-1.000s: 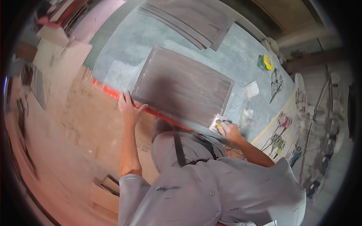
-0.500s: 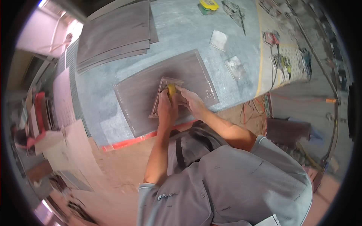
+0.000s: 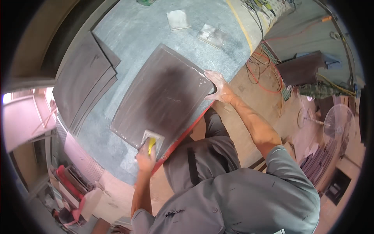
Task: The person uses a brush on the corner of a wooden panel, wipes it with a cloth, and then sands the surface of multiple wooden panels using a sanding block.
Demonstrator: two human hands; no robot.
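A dark brown flat panel [image 3: 163, 93] lies on the blue-grey worktable, dull smears and pale specks on its face. At the panel's near left corner, my left hand [image 3: 145, 159] is closed round the yellow handle of a flat, pale-based hand float [image 3: 159, 135], whose base rests on the panel. My right hand [image 3: 220, 89] is at the panel's right end. Its fingers are spread and whitish with dust, the fingertips and thumb touching the edge around the corner.
Several similar brown panels [image 3: 83, 80] are stacked at the table's left. Two pale square pads [image 3: 178, 19] lie beyond the panel. Green tools [image 3: 267, 6] and cables sit at the far right. Orange hoses [image 3: 269, 62] lie on the floor, and a fan [image 3: 339, 121] stands right.
Both hands were together on the float mid-panel. My left hand has drawn it to the near left corner, while my right hand has let go and moved to the panel's right end.
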